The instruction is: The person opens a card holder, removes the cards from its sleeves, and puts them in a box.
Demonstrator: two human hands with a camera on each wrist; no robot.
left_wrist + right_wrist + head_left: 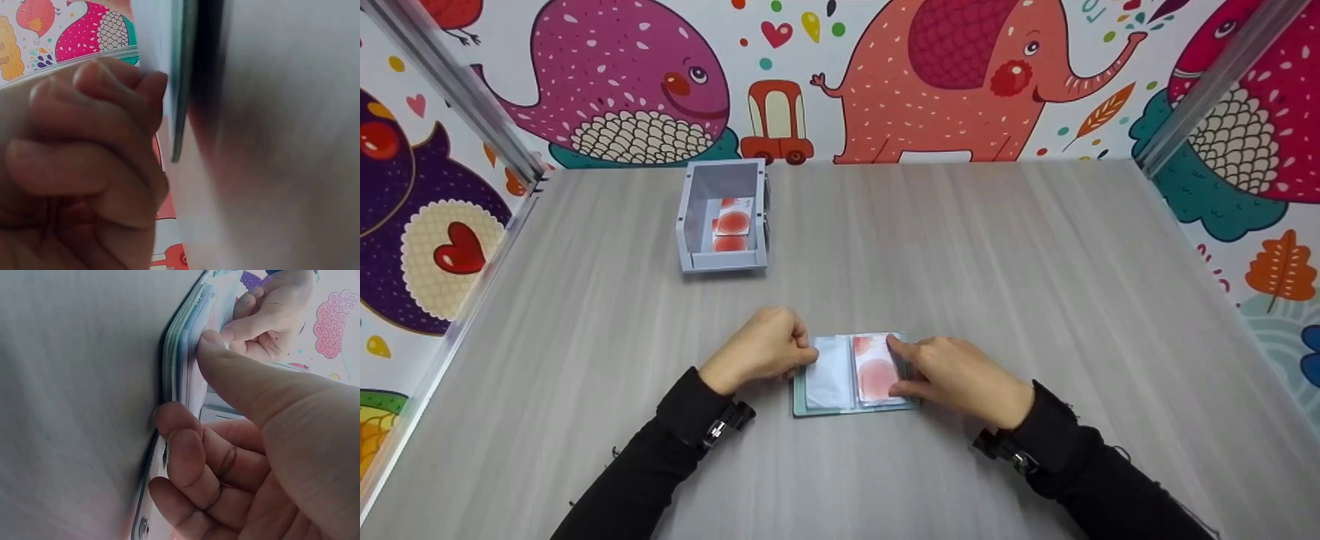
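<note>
A small card album [829, 379] with a pale green cover lies open on the table. Its left page is a whitish sleeve, and its right page shows a pink-and-white card [877, 377]. My left hand [757, 346] holds the left page's outer edge at thumb and forefinger, its other fingers curled; the album's edge-on cover [183, 84] shows in the left wrist view. On the other side, my right hand [964, 375] grips the right page's outer edge. Its thumb [236, 371] rests on the page, with curled fingers beside the edge in the right wrist view.
A grey open-front bin [725, 261] stands toward the back left of the wood-grain table [960, 247]. Several red-and-white cards [733, 217] lie inside it. Walls printed with cartoon animals [952, 82] border the table at the back and sides.
</note>
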